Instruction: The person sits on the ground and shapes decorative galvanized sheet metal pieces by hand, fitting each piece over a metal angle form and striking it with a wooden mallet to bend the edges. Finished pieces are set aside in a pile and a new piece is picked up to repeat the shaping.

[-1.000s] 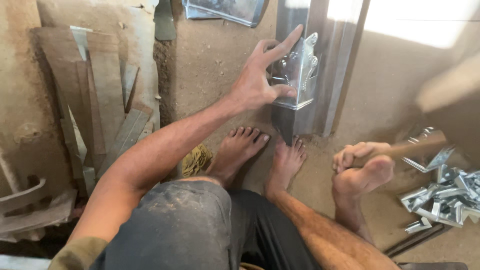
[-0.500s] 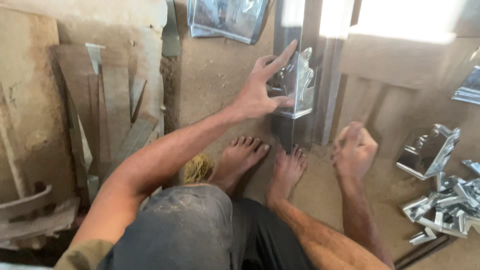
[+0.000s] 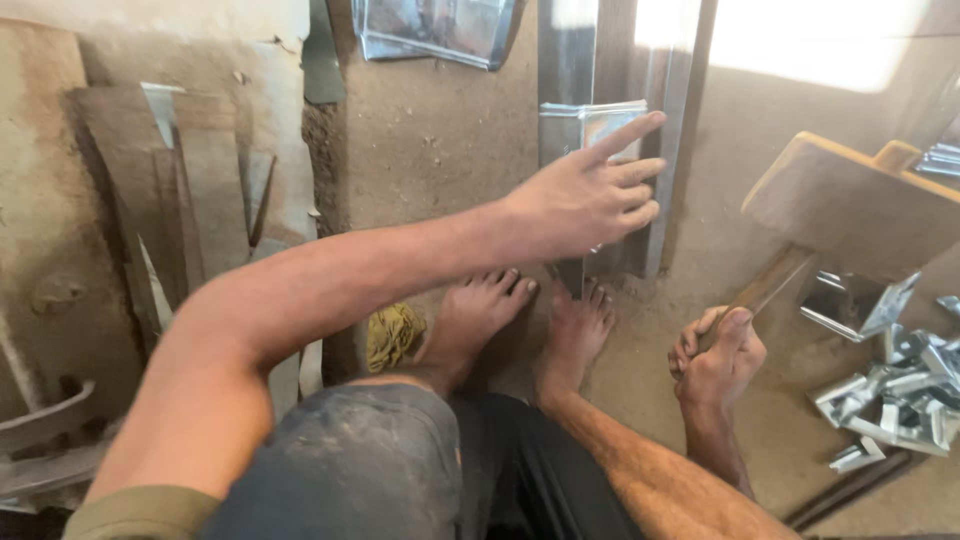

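Note:
My left hand [image 3: 590, 195] reaches across my body, fingers spread and lying flat against a small bent sheet-metal piece [image 3: 600, 122]. That piece sits on an upright steel channel [image 3: 566, 50] standing on the dirt floor. My right hand [image 3: 722, 352] is closed around the handle [image 3: 770, 282] of a wooden mallet. Its big block head [image 3: 850, 205] is lifted at the right, apart from the channel. My bare feet [image 3: 520, 315] rest at the channel's base.
A pile of shiny bent metal brackets [image 3: 900, 392] lies on the floor at the right. Wooden slats and scrap boards [image 3: 200, 190] lean at the left. A folded metal sheet [image 3: 440, 30] lies at the top, and a yellow rag [image 3: 392, 335] sits by my left foot.
My left hand went from gripping the metal piece's side to lying flat over it. My right hand picked the mallet up off the floor and raised its head.

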